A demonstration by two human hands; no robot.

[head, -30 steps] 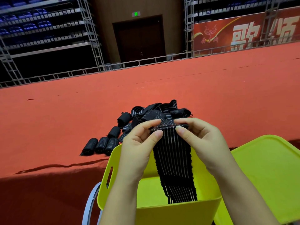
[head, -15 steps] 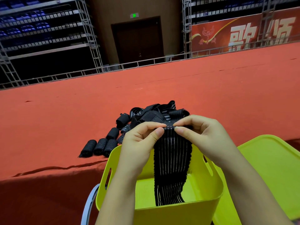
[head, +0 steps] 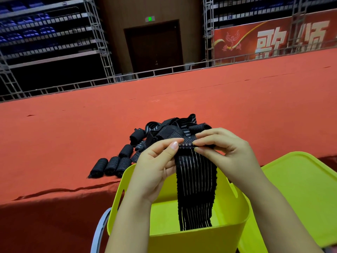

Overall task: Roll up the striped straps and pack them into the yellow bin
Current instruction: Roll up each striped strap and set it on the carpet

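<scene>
The striped strap (head: 195, 187) in hand hangs from both hands down into the yellow bin (head: 182, 240), its loose lower end near the bin's floor; only its top edge has been turned over, so the roll is barely begun. The part of the bin's floor that shows holds no finished rolls, so packing seems not to have started. On the red worktop (head: 73, 136) behind the bin, three rolled straps (head: 111, 166) lie side by side near the edge, with two more rolls (head: 131, 143) just beyond them. Behind those sits a tangled heap of unrolled straps (head: 171, 128), so most of the work looks to be left. A yellow lid (head: 299, 189) lies to the right of the bin.

The left hand (head: 155, 168) pinches the strap's top edge between thumb and forefinger, palm turned inward. The right hand (head: 224, 152) pinches the same edge from the other side, fingers curled over it, both held level above the bin.
</scene>
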